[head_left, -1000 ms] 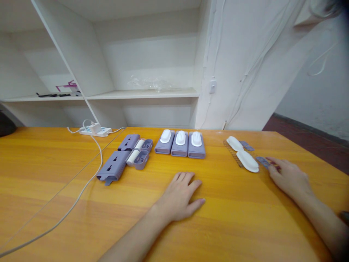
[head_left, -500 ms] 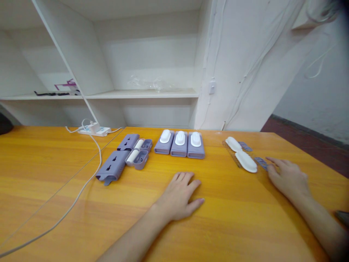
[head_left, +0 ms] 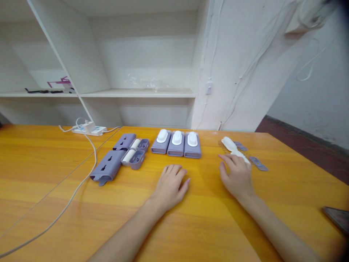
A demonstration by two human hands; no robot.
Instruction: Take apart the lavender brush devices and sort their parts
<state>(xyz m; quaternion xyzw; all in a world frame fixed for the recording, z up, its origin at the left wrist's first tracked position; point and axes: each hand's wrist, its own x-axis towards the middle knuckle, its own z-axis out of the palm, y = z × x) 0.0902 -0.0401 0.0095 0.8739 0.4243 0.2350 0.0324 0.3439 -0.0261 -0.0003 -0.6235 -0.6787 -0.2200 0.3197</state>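
Observation:
My left hand [head_left: 169, 187] rests palm down on the wooden table, empty, fingers loosely bent and thumb apart. In front of it stand three purple boxes [head_left: 175, 150], each with a white ribbed oval piece [head_left: 177, 138] on its upper face. My right hand [head_left: 237, 177] is over the table with thumb and index finger spread, and nothing shows in it. It partly covers the nearer of two white oval pieces [head_left: 229, 143]. Beyond them lie two flat purple slotted plates [head_left: 258, 163], one near, one far. Whether the right fingers touch the white piece cannot be made out.
Left of the boxes lie two purple covers with keyhole slots [head_left: 108, 164], white rollers [head_left: 128, 157] and small purple cups [head_left: 136, 159]. A white power strip [head_left: 98, 130] and its cable [head_left: 79, 187] cross the left side. A dark flat object [head_left: 336, 217] sits at the right edge.
My right hand has moved left, from beside the near slotted plate to in front of the white oval pieces. My left hand has shifted slightly left, its fingers drawn closer together.

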